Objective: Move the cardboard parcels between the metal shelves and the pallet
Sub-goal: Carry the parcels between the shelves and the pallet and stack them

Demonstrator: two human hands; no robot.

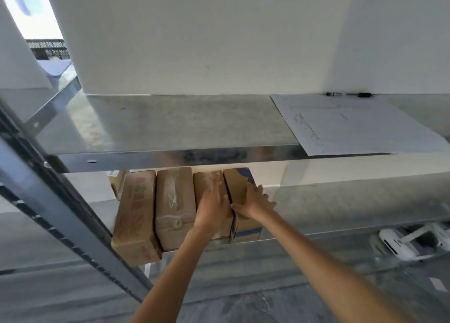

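Observation:
Several cardboard parcels stand side by side on the lower metal shelf (341, 208). From the left: one with red print (135, 213), a taped plain one (174, 201), a plain one (207, 184), and a parcel with blue print (237, 184) at the right end. My left hand (213, 207) lies flat with straight fingers on top of the third parcel. My right hand (255, 202) grips the blue-print parcel, thumb on its left side and fingers spread over its right side. A small box (115, 179) sits behind the row at the left.
The upper metal shelf (170, 125) carries a white sheet of paper (353, 123) and a pen (348, 94) at the wall. A dark upright post (60, 201) slants across the left. A white device (411, 243) lies below the lower shelf at the right, above grey floor.

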